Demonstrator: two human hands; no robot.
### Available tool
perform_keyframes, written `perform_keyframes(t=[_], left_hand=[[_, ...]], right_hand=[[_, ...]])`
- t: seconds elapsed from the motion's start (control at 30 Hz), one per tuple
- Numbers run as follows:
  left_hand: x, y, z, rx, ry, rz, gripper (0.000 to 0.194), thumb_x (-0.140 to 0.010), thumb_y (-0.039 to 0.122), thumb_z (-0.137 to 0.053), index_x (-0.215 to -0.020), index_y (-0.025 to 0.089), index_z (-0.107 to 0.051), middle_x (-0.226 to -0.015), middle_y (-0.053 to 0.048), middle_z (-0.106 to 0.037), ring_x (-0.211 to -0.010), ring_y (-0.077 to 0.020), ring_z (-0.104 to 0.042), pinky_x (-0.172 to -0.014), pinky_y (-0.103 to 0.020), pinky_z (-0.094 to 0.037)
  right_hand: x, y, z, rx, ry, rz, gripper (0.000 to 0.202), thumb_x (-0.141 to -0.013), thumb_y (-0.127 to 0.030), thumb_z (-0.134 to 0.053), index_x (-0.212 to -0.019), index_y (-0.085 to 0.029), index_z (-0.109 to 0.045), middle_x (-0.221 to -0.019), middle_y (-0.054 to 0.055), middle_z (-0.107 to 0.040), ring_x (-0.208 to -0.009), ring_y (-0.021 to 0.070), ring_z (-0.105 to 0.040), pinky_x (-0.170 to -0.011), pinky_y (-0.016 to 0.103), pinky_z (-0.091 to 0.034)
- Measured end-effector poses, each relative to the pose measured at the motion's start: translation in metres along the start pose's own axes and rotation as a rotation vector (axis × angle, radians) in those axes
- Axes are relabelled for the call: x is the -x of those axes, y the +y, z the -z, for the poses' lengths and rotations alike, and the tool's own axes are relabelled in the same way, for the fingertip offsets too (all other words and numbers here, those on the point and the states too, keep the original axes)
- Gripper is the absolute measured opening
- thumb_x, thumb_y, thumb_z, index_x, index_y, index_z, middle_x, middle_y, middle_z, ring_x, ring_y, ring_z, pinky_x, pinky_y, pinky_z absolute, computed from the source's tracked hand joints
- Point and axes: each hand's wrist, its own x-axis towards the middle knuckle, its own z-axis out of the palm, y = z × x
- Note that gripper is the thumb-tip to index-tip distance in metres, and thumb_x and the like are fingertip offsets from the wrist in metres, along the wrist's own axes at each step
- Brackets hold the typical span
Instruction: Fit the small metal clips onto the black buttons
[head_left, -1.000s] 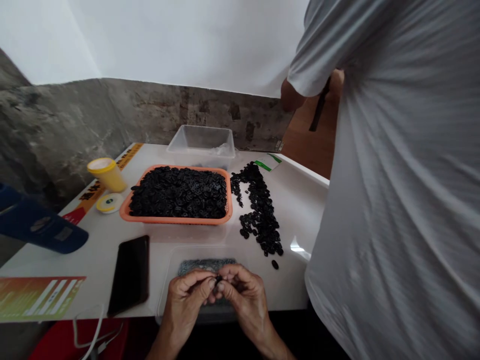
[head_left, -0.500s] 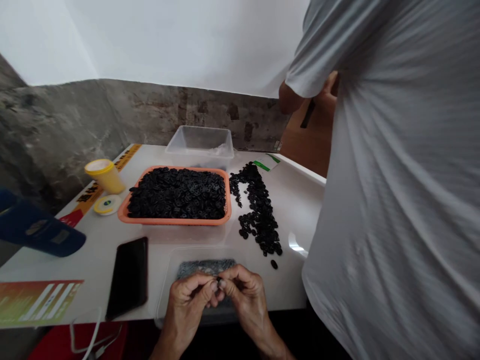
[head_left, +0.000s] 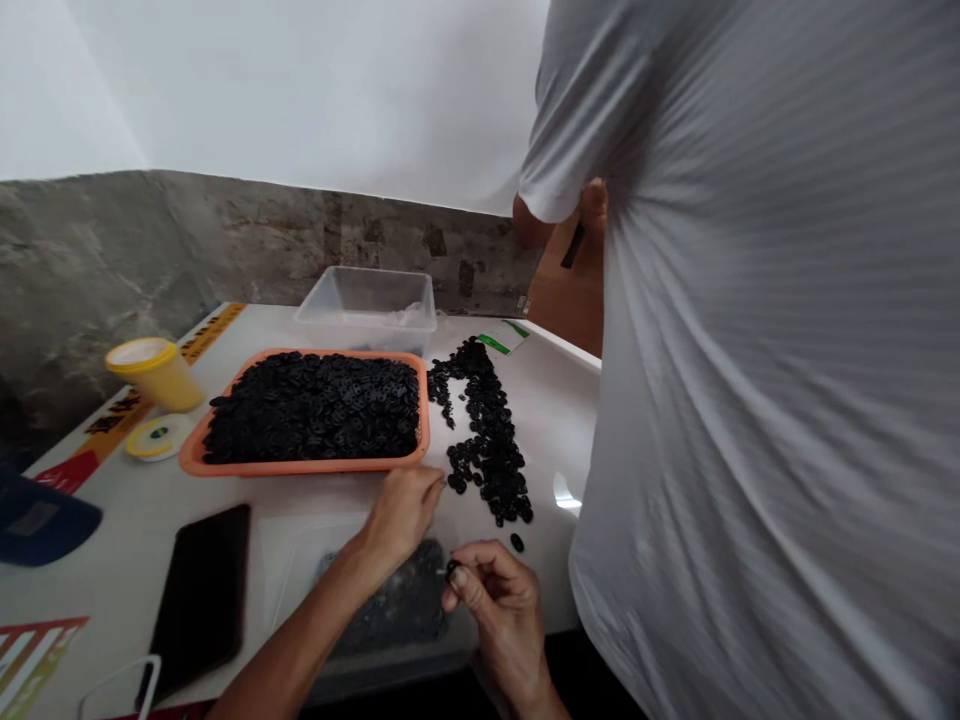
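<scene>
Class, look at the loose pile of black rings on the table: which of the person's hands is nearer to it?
Left. The left hand reaches to the near edge of the loose pile of black rings; the right hand sits closer to the body, pinching one small black ring.

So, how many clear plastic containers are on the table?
2. One clear tub stands behind the orange tray. One shallow clear tray lies at the near edge, under the left hand. Others may be hidden.
</scene>
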Motion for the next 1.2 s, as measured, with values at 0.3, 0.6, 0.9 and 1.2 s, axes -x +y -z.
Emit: perform_keyframes(t=[0.3, 0.6, 0.9, 1.2], left_hand=[[-0.091, 0.004, -0.072, -0.304, -0.227, -0.172, 0.027, -0.088, 0.029, -0.057, -0.111, 0.014, -0.059, -0.116, -0.008, -0.06, -0.103, -0.0223, -0.059, -0.088, -0.045, -0.048], [-0.1, 0.009, -0.069, -0.179, -0.219, -0.14, 0.024, -0.088, 0.03, -0.057, -0.106, 0.014, -0.06, -0.11, -0.008, -0.062, -0.099, -0.0211, -0.06, -0.086, -0.044, -0.049], [-0.035, 0.025, -0.021, 0.493, 0.024, 0.092, 0.035, -0.094, 0.027, -0.033, -0.106, 0.008, -0.059, -0.08, -0.009, -0.071, -0.066, -0.0156, -0.068, -0.058, -0.026, -0.053], [0.063, 0.007, 0.017, 1.114, 0.15, 0.248, 0.019, -0.079, 0.027, -0.063, -0.089, 0.012, -0.068, -0.061, -0.003, -0.069, -0.054, -0.0122, -0.061, -0.056, -0.024, -0.049]], right_hand=[[0.015, -0.003, 0.021, 0.028, 0.134, -0.044, 0.029, -0.071, -0.045, -0.073, -0.074, -0.017, -0.067, -0.05, 0.0, -0.063, -0.047, 0.013, -0.056, -0.053, 0.023, -0.044], [0.009, 0.004, 0.023, 0.002, 0.14, -0.058, 0.032, -0.069, -0.048, -0.073, -0.073, -0.017, -0.068, -0.048, 0.0, -0.061, -0.045, 0.0126, -0.054, -0.051, 0.023, -0.042], [-0.003, -0.005, 0.029, -0.034, 0.131, 0.003, 0.019, -0.076, -0.034, -0.071, -0.079, -0.016, -0.064, -0.053, -0.002, -0.061, -0.049, 0.0102, -0.055, -0.053, 0.021, -0.042], [-0.017, -0.001, -0.019, -0.254, -0.086, -0.035, 0.019, -0.078, -0.032, -0.071, -0.082, -0.016, -0.061, -0.058, -0.002, -0.061, -0.049, 0.0092, -0.055, -0.057, 0.022, -0.043]])
